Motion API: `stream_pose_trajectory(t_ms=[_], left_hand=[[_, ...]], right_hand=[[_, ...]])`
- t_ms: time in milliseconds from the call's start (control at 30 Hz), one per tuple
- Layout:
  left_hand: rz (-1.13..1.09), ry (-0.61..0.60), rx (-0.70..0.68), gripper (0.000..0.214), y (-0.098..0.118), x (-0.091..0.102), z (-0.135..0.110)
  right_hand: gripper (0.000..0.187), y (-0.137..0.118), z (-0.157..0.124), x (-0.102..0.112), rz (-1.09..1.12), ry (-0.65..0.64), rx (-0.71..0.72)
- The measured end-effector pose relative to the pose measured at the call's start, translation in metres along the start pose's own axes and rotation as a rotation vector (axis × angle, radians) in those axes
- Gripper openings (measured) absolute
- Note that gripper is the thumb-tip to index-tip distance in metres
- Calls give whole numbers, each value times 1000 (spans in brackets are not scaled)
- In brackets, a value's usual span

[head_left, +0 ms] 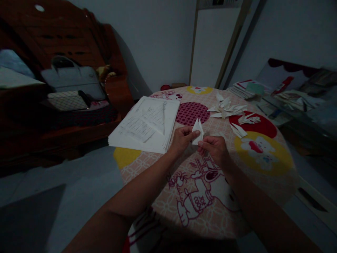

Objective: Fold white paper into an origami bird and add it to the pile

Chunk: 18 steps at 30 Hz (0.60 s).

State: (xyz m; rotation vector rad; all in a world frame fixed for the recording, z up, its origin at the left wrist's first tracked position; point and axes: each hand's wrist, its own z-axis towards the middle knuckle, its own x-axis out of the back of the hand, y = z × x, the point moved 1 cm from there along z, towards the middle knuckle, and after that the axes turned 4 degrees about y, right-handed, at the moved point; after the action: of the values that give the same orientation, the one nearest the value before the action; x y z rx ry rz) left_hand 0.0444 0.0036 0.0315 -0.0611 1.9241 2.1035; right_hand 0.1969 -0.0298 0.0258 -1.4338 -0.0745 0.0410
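Right hand (216, 147) and left hand (183, 138) both pinch a folded white paper (198, 126) above the tabletop (168, 214); a folding step seems in hand, the next move calling for aligned, firm creasing. Beyond lie folded pieces (228, 109); farther, a grey bag (76, 79), contents hidden.

A round table (285, 191) is standing in the room, and a pinkish cloth (195, 225) with white flower lines, cartoon figures and coloured circles is covering its top. On the left side a thick stack (171, 116) of white paper is lying flat on this cloth, near the edge. Toward the far right a loose pile (223, 109) of folded white papers is resting just beside the dotted circle (193, 113), while a smaller cluster (249, 119) and a pointed piece (239, 130) are lying about the red circle (265, 129).
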Motion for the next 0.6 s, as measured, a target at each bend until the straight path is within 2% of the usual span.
stream_pose_trajectory(t_ms=[233,600], left_hand=[[31,65,-9,41,0,6,0],[12,88,-62,35,2,9,3]], right_hand=[[36,-1,-2,-6,20,-84,-65],[36,-4,-3,-6,3,-54,-55]])
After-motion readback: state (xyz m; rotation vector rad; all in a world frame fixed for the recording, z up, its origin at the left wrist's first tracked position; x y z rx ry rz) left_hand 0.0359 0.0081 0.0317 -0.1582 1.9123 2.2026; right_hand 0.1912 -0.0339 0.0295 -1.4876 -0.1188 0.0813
